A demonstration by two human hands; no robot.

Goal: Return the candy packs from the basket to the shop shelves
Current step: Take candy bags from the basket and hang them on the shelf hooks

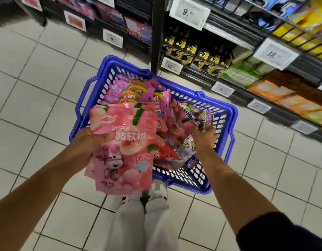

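Note:
A blue plastic basket (218, 113) stands on the tiled floor, full of candy packs. My left hand (89, 140) grips a stack of pink peach candy packs (124, 147) above the basket's near left corner. My right hand (204, 137) reaches into the basket's right side and holds a purple candy pack (201, 116). Magenta rainbow packs (131, 91) lie at the far end of the basket, red and pink packs (167, 142) in the middle.
Shop shelves (247, 57) with price tags run along the right and top, holding black-and-yellow, green and orange packs. Pink and purple packs fill the shelf (120, 17) at top left. My feet (153, 194) stand just behind the basket.

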